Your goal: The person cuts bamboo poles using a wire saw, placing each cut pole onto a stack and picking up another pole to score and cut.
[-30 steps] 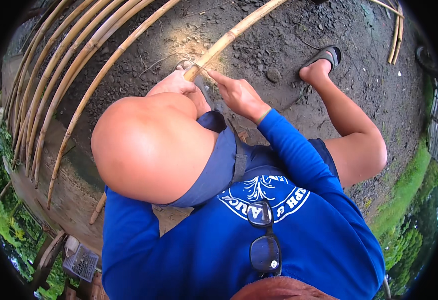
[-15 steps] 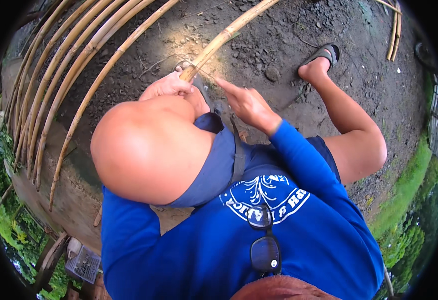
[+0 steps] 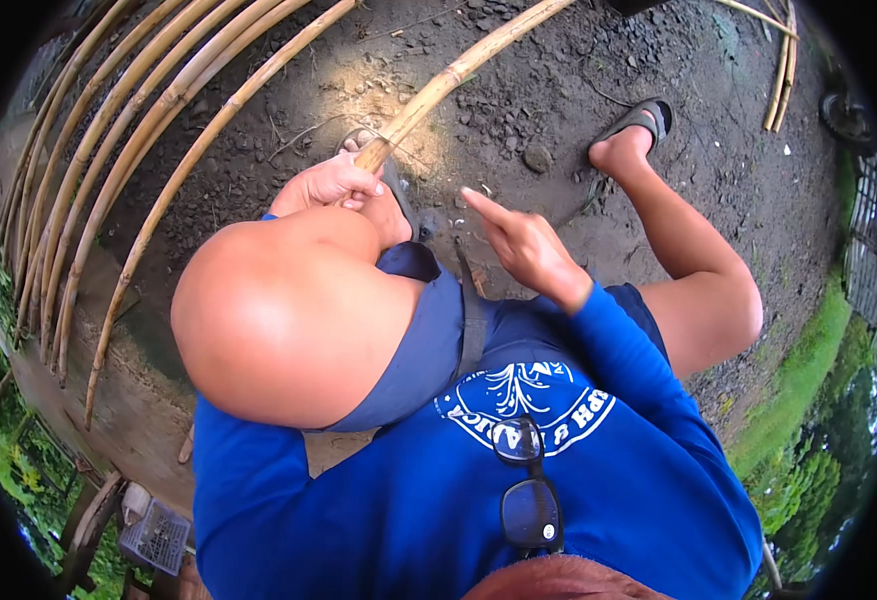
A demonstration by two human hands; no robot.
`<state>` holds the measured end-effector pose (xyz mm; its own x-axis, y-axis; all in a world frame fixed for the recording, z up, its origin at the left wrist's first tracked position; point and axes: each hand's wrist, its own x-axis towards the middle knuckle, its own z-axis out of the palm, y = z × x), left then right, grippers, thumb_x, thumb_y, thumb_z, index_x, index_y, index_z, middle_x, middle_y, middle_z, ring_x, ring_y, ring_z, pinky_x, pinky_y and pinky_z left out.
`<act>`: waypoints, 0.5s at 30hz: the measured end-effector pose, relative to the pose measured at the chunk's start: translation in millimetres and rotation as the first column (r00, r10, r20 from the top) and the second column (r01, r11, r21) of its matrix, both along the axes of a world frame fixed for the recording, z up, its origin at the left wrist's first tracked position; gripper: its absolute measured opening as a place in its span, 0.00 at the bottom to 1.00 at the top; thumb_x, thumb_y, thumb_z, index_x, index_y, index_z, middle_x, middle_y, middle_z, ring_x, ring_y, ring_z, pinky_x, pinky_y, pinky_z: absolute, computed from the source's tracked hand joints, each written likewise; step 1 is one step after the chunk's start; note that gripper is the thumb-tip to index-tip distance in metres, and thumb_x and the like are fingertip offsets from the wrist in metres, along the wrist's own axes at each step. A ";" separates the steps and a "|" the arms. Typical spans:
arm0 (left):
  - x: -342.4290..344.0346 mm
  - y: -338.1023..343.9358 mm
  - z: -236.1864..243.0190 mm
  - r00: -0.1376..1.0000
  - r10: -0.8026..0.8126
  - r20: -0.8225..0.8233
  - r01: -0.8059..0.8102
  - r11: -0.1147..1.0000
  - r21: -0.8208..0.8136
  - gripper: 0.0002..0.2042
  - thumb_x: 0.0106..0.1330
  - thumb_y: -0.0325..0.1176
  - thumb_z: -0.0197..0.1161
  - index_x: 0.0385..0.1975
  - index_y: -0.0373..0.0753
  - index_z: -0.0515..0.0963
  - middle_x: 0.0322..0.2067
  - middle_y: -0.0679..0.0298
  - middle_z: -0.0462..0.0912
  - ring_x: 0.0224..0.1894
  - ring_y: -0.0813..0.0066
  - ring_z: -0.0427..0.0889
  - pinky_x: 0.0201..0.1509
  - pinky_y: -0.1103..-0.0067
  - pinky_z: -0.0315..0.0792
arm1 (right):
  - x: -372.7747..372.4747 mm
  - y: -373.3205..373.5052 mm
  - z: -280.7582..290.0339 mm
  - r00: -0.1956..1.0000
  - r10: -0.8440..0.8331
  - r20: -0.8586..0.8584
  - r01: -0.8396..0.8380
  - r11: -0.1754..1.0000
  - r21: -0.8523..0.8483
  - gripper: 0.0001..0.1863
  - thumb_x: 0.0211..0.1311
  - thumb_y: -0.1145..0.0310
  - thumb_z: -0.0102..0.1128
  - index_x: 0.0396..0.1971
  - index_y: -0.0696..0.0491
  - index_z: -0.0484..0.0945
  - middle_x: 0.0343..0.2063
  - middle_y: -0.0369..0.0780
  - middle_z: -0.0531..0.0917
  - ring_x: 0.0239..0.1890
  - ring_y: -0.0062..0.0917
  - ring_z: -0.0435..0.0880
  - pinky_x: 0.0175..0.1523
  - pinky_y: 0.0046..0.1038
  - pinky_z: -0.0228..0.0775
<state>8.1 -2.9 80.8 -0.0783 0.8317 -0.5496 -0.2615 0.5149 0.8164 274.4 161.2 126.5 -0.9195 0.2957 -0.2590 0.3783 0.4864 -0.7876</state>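
Note:
My left hand (image 3: 331,184) is closed around the near end of a long, pale bamboo pole (image 3: 449,82), beside my bent left knee. The pole slants up and away to the right. A thin dark strand or edge (image 3: 414,157) shows faintly beside the pole's near end; I cannot tell what it is. Apart from the pole, to its right, is my right hand (image 3: 527,245), its index finger stretched out and its other fingers curled. Whatever those curled fingers hold, if anything, is hidden. My left foot's sandal (image 3: 399,195) shows partly under the pole end.
Several long bamboo poles (image 3: 174,110) lie side by side on the left. Shorter poles (image 3: 785,80) rest at the far right. My right foot's sandal (image 3: 662,117) is on dark stony soil, near a stone (image 3: 538,158). A plastic crate (image 3: 157,537) stands at the lower left.
My right hand has moved away from the pole, down and to the right. My left hand stays closed on the pole, which has shifted only slightly.

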 end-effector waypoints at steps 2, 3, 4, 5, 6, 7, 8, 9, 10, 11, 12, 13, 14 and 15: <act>1.1 0.4 -0.2 1.000 0.006 -0.003 -0.006 1.000 0.000 0.14 0.76 0.43 0.67 0.45 0.37 0.80 0.22 0.71 0.77 0.22 0.84 0.73 0.27 0.80 0.66 | 22.4 -3.9 5.8 0.995 -0.040 -0.095 0.039 0.999 -0.006 0.26 0.75 0.73 0.56 0.72 0.48 0.75 0.34 0.61 0.83 0.37 0.60 0.84 0.40 0.53 0.77; 1.2 4.1 2.7 1.000 -0.004 -0.001 0.004 1.000 0.009 0.14 0.76 0.43 0.67 0.45 0.37 0.80 0.22 0.72 0.77 0.22 0.84 0.72 0.27 0.80 0.66 | 13.1 -3.5 9.5 0.994 -0.052 -0.095 0.052 0.999 -0.001 0.26 0.75 0.73 0.56 0.72 0.48 0.75 0.34 0.61 0.83 0.37 0.60 0.84 0.40 0.53 0.77; 0.7 6.7 4.9 1.000 -0.013 0.002 0.013 1.000 0.011 0.14 0.76 0.43 0.67 0.45 0.37 0.80 0.21 0.72 0.77 0.22 0.84 0.72 0.26 0.80 0.66 | -7.4 -1.0 7.7 1.000 -0.017 0.007 0.017 1.000 0.005 0.26 0.75 0.73 0.56 0.72 0.48 0.75 0.34 0.61 0.83 0.37 0.60 0.84 0.40 0.52 0.77; 0.3 11.1 3.3 1.000 -0.023 0.007 0.023 1.000 0.017 0.14 0.76 0.43 0.67 0.45 0.37 0.80 0.21 0.72 0.77 0.22 0.84 0.72 0.26 0.80 0.65 | -28.4 3.3 1.6 0.994 0.016 0.111 -0.017 1.000 0.009 0.27 0.75 0.73 0.56 0.72 0.48 0.74 0.34 0.61 0.83 0.37 0.60 0.84 0.40 0.51 0.78; -0.6 12.1 2.0 0.999 -0.031 0.008 0.031 0.999 0.015 0.14 0.76 0.43 0.67 0.45 0.37 0.80 0.21 0.72 0.76 0.22 0.84 0.72 0.26 0.80 0.65 | -50.7 6.0 -10.6 0.995 0.010 0.104 -0.011 1.000 0.014 0.27 0.75 0.73 0.56 0.72 0.48 0.74 0.34 0.61 0.83 0.37 0.60 0.84 0.40 0.51 0.78; -0.9 13.1 1.1 0.999 -0.037 0.009 0.037 0.999 0.013 0.14 0.75 0.43 0.68 0.45 0.37 0.80 0.21 0.72 0.76 0.22 0.84 0.72 0.26 0.81 0.65 | -70.5 7.6 -25.0 0.999 0.006 0.041 -0.008 0.999 0.049 0.27 0.76 0.73 0.55 0.73 0.48 0.74 0.34 0.61 0.83 0.37 0.60 0.84 0.40 0.51 0.78; -2.6 11.6 0.6 0.999 -0.036 0.014 0.036 0.999 0.012 0.14 0.75 0.43 0.68 0.45 0.37 0.80 0.21 0.72 0.76 0.22 0.84 0.72 0.26 0.81 0.65 | -80.2 3.4 -30.9 1.000 0.010 -0.019 -0.009 0.997 0.077 0.27 0.76 0.73 0.55 0.73 0.48 0.74 0.34 0.61 0.83 0.36 0.60 0.84 0.40 0.51 0.78; -4.0 10.0 0.0 0.999 -0.029 0.017 0.029 0.999 0.013 0.14 0.75 0.43 0.68 0.45 0.37 0.80 0.21 0.72 0.76 0.21 0.85 0.71 0.26 0.81 0.65 | -72.9 1.2 -30.1 1.000 0.012 -0.019 -0.011 0.997 0.072 0.27 0.76 0.73 0.55 0.73 0.48 0.74 0.34 0.61 0.83 0.36 0.60 0.84 0.40 0.51 0.78; -3.4 6.8 -0.3 1.000 -0.020 0.015 0.020 1.000 0.007 0.14 0.75 0.43 0.68 0.46 0.37 0.80 0.21 0.72 0.76 0.21 0.85 0.71 0.26 0.81 0.65 | -55.7 0.4 -24.7 1.000 0.006 -0.022 -0.005 0.999 0.044 0.27 0.76 0.73 0.55 0.73 0.48 0.74 0.34 0.61 0.83 0.37 0.60 0.84 0.40 0.51 0.78; -4.8 2.1 -1.1 1.000 -0.010 0.014 0.010 1.000 0.002 0.14 0.75 0.43 0.68 0.46 0.37 0.80 0.21 0.73 0.76 0.21 0.85 0.71 0.26 0.81 0.64 | -36.1 -1.0 -17.2 1.000 0.004 -0.024 -0.003 1.000 0.016 0.27 0.76 0.72 0.55 0.73 0.48 0.74 0.34 0.61 0.83 0.37 0.60 0.84 0.41 0.51 0.78; -7.2 -2.5 -1.7 1.000 0.004 0.009 -0.004 1.000 -0.008 0.14 0.75 0.43 0.68 0.46 0.37 0.80 0.21 0.73 0.76 0.21 0.85 0.71 0.26 0.81 0.64 | -17.4 -1.1 2.8 0.999 -0.019 0.028 0.020 0.999 -0.040 0.27 0.77 0.72 0.55 0.73 0.48 0.74 0.36 0.61 0.84 0.38 0.60 0.84 0.42 0.50 0.78; -7.9 2.0 -1.3 1.000 -0.002 0.006 0.002 1.000 -0.009 0.14 0.75 0.43 0.68 0.46 0.37 0.80 0.21 0.73 0.76 0.21 0.85 0.71 0.25 0.81 0.64 | 11.8 2.8 -8.6 0.996 -0.024 -0.085 0.023 1.000 -0.011 0.27 0.77 0.72 0.56 0.73 0.47 0.74 0.36 0.61 0.84 0.39 0.60 0.85 0.43 0.50 0.78; -8.6 2.6 -2.0 1.000 -0.009 0.006 0.009 1.000 -0.011 0.14 0.75 0.43 0.68 0.46 0.37 0.80 0.20 0.73 0.75 0.21 0.85 0.71 0.25 0.81 0.64 | 18.6 -0.4 -1.3 0.995 -0.037 -0.094 0.038 0.999 0.008 0.26 0.77 0.72 0.56 0.73 0.47 0.74 0.35 0.60 0.84 0.38 0.60 0.85 0.43 0.50 0.78; -8.8 4.2 -3.4 1.000 -0.013 0.010 0.013 1.000 -0.012 0.14 0.75 0.43 0.69 0.46 0.37 0.80 0.20 0.73 0.75 0.21 0.85 0.70 0.25 0.81 0.64 | 21.6 -1.7 3.3 0.993 -0.049 -0.104 0.052 0.998 0.027 0.26 0.77 0.71 0.56 0.73 0.47 0.75 0.35 0.60 0.84 0.38 0.59 0.85 0.42 0.50 0.78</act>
